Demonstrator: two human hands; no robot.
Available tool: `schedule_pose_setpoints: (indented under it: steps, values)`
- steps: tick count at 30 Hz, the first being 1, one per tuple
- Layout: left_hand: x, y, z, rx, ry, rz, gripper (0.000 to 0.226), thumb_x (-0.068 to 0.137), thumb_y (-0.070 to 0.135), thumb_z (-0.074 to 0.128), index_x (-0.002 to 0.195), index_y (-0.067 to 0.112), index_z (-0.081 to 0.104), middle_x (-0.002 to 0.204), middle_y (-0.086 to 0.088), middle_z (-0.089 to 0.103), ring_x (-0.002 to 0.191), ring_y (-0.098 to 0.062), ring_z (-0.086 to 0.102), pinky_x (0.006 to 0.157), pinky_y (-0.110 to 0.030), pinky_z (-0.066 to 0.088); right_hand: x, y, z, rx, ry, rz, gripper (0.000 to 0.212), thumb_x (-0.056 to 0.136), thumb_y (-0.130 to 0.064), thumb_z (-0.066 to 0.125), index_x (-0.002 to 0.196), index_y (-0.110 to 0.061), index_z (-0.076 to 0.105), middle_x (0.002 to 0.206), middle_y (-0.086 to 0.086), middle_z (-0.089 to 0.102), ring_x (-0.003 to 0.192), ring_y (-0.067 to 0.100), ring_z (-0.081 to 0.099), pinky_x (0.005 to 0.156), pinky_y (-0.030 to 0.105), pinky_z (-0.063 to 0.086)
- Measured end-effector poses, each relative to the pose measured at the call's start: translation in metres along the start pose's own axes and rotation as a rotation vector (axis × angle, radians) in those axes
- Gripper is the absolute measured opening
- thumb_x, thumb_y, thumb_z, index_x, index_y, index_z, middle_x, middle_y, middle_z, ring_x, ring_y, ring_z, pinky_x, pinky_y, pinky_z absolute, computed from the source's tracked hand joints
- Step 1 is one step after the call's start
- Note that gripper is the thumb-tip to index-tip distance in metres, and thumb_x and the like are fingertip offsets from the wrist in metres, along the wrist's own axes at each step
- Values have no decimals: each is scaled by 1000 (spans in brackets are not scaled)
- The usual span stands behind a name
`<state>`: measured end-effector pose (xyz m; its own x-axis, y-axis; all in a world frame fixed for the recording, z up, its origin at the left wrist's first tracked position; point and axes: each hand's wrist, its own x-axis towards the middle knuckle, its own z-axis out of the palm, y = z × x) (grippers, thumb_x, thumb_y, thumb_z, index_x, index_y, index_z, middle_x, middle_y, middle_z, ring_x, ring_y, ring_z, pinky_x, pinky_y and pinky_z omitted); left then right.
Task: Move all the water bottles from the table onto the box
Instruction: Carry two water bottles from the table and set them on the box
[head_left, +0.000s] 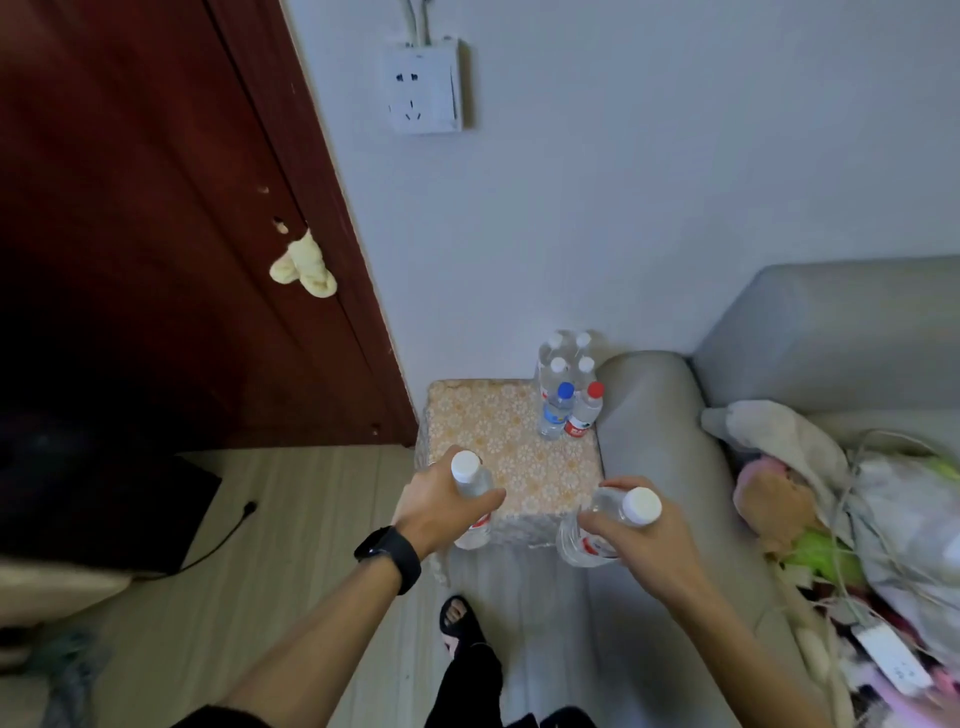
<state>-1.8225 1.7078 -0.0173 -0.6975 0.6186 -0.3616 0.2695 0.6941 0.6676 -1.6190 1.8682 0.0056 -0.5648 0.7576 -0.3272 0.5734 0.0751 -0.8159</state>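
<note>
A box (498, 431) covered in orange flowered paper stands between the door and the sofa. At its far right corner stand several clear water bottles (569, 384), most white-capped, one with a blue cap (565, 391) and one with a red cap (595, 389). My left hand (441, 504) grips a white-capped bottle (470, 488) upright over the box's near left corner. My right hand (639, 535) holds another white-capped bottle (613, 512), tilted, just off the box's near right corner. No table is in view.
A grey sofa (654, 415) touches the box's right side, with clothes, a plush toy (774, 499) and cables on it. A dark red door (182, 234) stands left. A black object with a cord (104, 509) lies on the wooden floor. My foot (457, 618) is below.
</note>
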Motion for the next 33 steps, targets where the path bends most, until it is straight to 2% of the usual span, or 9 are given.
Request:
schedule_pose_setpoints:
  steps: [5, 9, 11, 13, 15, 17, 20, 24, 33]
  values:
    - [78, -5, 4, -65, -30, -39, 44, 77, 61, 71, 102, 31, 51, 91, 8, 65, 76, -4, 62, 60, -22, 44, 64, -15, 20, 28, 13, 45, 27, 74, -40, 87, 94, -32, 70, 89, -12, 74, 84, 7, 69, 76, 37, 58]
    - [124, -15, 26, -130, -80, -137, 51, 74, 66, 68, 111, 38, 45, 101, 3, 63, 84, -15, 66, 68, -32, 53, 114, -18, 37, -12, -73, 41, 16, 85, -37, 77, 95, -30, 66, 92, -12, 72, 89, 4, 67, 76, 24, 51]
    - [142, -19, 31, -227, -86, -213, 50, 78, 57, 74, 113, 33, 48, 100, 2, 64, 77, -10, 66, 62, -23, 53, 138, -15, 51, -45, -123, 45, 14, 88, -37, 73, 95, -28, 65, 90, -14, 71, 87, 7, 66, 71, 13, 46]
    - [162, -28, 46, -280, -88, -299, 46, 81, 48, 77, 113, 28, 51, 97, 1, 66, 71, -6, 65, 57, -18, 51, 171, -1, 66, -96, -181, 73, 19, 90, -44, 69, 100, -29, 64, 94, -11, 71, 92, 12, 67, 77, 20, 50]
    - [179, -37, 63, -296, -85, -347, 49, 75, 57, 77, 110, 36, 49, 98, 0, 66, 76, -14, 69, 70, -34, 60, 202, 14, 81, -174, -277, 87, 29, 90, -53, 63, 109, -31, 62, 101, -8, 70, 101, 16, 66, 85, 33, 51]
    - [194, -48, 84, -259, -116, -386, 50, 71, 64, 75, 108, 42, 48, 106, 2, 62, 90, -21, 68, 80, -45, 58, 228, 26, 94, -261, -366, 106, 42, 91, -58, 59, 123, -30, 58, 110, -5, 69, 108, 18, 64, 83, 32, 47]
    - [217, -55, 100, -193, -152, -403, 53, 80, 58, 73, 122, 35, 51, 118, 4, 57, 103, -19, 60, 86, -35, 50, 265, 47, 115, -379, -459, 160, 62, 92, -63, 53, 143, -29, 46, 131, -1, 63, 123, 22, 58, 84, 30, 39]
    - [243, -66, 118, -220, -172, -386, 55, 81, 54, 75, 127, 39, 48, 126, 6, 51, 106, -19, 58, 85, -34, 49, 300, 70, 140, -396, -501, 208, 69, 88, -67, 56, 147, -36, 40, 148, -6, 52, 133, 23, 51, 101, 36, 41]
    - [278, -87, 132, -180, -180, -355, 67, 83, 39, 75, 142, 38, 42, 144, 6, 46, 124, -20, 52, 93, -34, 47, 334, 86, 157, -450, -572, 109, 58, 91, -49, 65, 143, -35, 45, 131, -10, 61, 123, 19, 58, 88, 29, 42]
